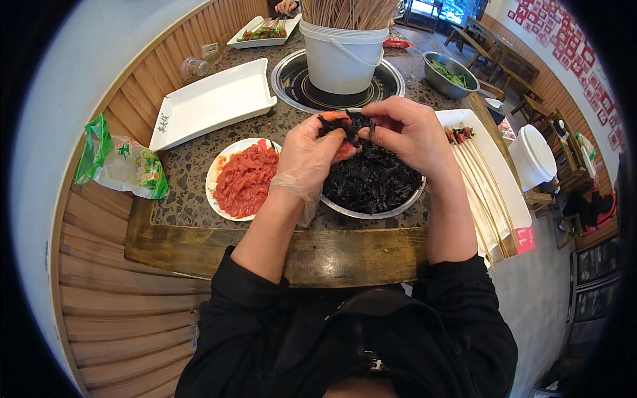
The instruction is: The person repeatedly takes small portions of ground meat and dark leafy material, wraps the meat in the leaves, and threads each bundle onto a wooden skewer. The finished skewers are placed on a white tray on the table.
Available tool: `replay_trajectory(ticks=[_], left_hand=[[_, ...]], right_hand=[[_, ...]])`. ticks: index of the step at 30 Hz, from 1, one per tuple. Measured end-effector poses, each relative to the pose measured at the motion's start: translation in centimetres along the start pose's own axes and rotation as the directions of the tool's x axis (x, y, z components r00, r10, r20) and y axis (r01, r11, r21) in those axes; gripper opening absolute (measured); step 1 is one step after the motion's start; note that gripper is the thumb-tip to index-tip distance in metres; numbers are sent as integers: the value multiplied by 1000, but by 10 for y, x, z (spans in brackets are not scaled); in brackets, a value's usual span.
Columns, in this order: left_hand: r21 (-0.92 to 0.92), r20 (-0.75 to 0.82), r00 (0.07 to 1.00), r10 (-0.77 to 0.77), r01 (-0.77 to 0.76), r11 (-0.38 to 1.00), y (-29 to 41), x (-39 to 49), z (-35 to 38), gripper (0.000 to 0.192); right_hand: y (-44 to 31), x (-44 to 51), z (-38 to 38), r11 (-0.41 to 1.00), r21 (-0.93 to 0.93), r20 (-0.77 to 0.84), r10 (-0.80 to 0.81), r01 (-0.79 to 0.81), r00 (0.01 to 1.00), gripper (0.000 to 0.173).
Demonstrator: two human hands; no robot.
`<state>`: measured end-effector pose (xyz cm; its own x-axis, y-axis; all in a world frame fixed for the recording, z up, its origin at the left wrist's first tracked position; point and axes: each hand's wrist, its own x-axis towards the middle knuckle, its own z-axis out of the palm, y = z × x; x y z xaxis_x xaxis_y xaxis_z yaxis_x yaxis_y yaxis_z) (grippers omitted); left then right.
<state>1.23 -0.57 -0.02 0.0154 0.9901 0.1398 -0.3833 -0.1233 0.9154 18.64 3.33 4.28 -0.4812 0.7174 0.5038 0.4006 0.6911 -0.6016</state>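
Note:
My left hand [311, 149], in a clear plastic glove, holds a slice of raw red meat [344, 150] with dark shreds on it, probably black fungus [343, 124]. From the right, the bare fingertips of my right hand [403, 132] pinch the same shreds. Both hands are above a metal bowl [380, 216] heaped with shredded black fungus [373, 179]. To the left of it, a white plate [213, 191] carries a pile of raw sliced meat [247, 181]. Filled skewers [461, 133] lie in a white tray [502, 174] at my right, their bare sticks towards me.
A white bucket [343, 59] of bamboo sticks [348, 12] stands on a round cooktop [288, 87]. White trays [214, 104], a plastic bag [132, 164], glasses [195, 67] and a metal bowl of green beans [450, 77] surround it. Another person's hand [285, 6] shows at the far end.

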Motion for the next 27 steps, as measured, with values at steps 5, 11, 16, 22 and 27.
replay_trajectory(ticks=[5, 11, 16, 22, 27], left_hand=[[338, 54, 980, 193, -200, 920, -4, -5, 7, 21], [224, 28, 978, 209, -210, 952, -5, -8, 8, 26], [45, 98, 986, 132, -137, 990, -1, -5, 0, 32], [-8, 61, 995, 84, -84, 996, -5, -3, -4, 34], [71, 1, 992, 123, -123, 990, -4, -2, -5, 28]], right_hand=[[-5, -1, 23, 979, -32, -47, -203, 202, 978, 25], [-1, -1, 28, 965, -104, -124, -255, 243, 959, 18], [0, 0, 24, 954, -135, -119, -284, 268, 951, 13], [-5, -4, 26, 927, -233, -14, -307, 295, 952, 22], [-11, -5, 17, 929, -157, 24, -336, 335, 942, 26]])
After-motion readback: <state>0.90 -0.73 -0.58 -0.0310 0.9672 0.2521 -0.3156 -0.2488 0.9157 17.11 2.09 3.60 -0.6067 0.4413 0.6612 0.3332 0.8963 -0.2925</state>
